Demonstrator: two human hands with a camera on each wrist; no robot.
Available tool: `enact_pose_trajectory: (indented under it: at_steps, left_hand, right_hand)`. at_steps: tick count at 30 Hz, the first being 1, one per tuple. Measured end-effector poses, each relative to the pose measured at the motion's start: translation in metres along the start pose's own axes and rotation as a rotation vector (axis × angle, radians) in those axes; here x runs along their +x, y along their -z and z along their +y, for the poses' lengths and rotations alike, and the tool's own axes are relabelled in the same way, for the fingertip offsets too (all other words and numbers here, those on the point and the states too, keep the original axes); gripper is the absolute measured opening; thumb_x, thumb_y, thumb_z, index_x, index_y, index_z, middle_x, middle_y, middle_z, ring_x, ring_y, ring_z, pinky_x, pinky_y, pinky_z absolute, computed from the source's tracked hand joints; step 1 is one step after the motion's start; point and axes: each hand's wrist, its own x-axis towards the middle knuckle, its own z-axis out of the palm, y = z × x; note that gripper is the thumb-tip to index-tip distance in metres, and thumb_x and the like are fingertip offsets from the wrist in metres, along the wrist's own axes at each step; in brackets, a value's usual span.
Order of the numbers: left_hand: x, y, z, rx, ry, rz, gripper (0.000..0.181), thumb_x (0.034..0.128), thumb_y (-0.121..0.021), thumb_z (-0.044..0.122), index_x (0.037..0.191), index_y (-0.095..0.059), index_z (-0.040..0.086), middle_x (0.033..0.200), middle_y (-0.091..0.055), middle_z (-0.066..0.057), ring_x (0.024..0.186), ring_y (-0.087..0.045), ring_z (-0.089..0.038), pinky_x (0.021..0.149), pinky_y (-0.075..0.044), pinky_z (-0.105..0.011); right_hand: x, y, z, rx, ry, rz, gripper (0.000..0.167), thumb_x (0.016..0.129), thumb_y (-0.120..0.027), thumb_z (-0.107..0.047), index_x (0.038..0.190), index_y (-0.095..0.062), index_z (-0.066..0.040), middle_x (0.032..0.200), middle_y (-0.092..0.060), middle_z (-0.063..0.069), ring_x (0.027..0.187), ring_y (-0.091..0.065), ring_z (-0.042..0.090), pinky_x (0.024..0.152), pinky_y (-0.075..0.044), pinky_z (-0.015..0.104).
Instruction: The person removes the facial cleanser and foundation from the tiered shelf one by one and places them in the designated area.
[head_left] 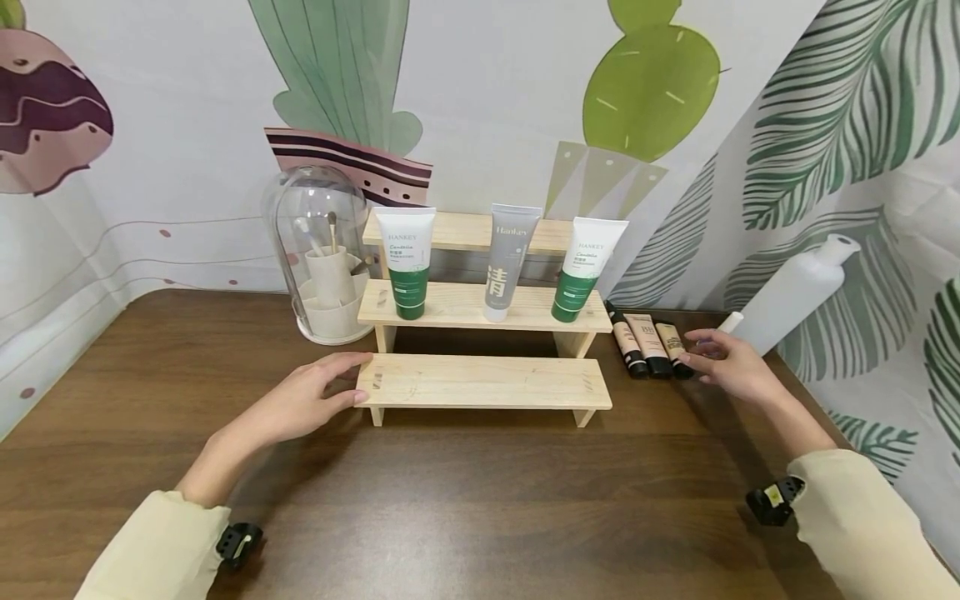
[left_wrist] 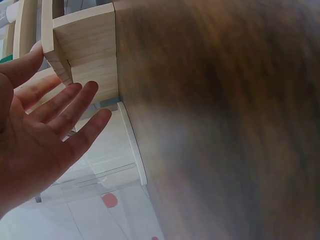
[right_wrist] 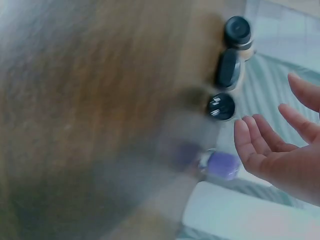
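"Head view: why's the left hand (head_left: 311,396) at nine o'clock of the wooden stand (head_left: 457,305)?"

"Thumb and forefinger pinch its lowest step's (head_left: 483,382) end, presumably to steady it. The right hand (head_left: 733,367), at three o'clock, is relaxed and empty beside the cosmetic tubes (head_left: 647,343), probably grouped for easy reach."

"And the wrists?"

"Right wrist shows a purple cap (right_wrist: 223,166) plainly; the hand mostly hides it from the head."

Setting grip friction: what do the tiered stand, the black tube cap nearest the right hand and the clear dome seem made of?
Tiered stand: likely bare wood, pale and matte; grain lines show.
Black tube cap: probably hard plastic, glossy; bright highlights.
Clear dome: glossy and see-through, reflecting light; glass or clear plastic, the look leaves it open.
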Motion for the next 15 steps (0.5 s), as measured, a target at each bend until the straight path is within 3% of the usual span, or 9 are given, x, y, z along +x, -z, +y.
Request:
enact_pose_trajectory:
  at_steps: [6, 15]
  left_hand:
    - [0.000, 0.000, 0.001, 0.007, -0.009, 0.002, 0.046, 0.0872, -0.062, 0.011, 0.127, -0.047, -0.006, 0.121, -0.053, -0.022, 0.106, -0.054, -0.034, 0.088, -0.042, -0.049]
    - [0.001, 0.000, 0.002, -0.003, -0.001, 0.000, 0.049, 0.0874, -0.061, 0.011, 0.129, -0.043, -0.008, 0.117, -0.055, -0.022, 0.103, -0.056, -0.034, 0.086, -0.043, -0.049]
  right_hand:
    - [-0.003, 0.001, -0.015, 0.053, 0.062, -0.016, 0.047, 0.093, -0.054, -0.021, 0.129, -0.040, 0.006, 0.119, -0.046, 0.028, 0.086, -0.053, 0.000, 0.072, -0.053, 0.033]
    - [-0.006, -0.010, -0.048, 0.124, 0.155, -0.061, 0.041, 0.091, -0.057, -0.015, 0.123, -0.046, 0.007, 0.117, -0.050, 0.027, 0.087, -0.057, 0.001, 0.072, -0.052, 0.031]
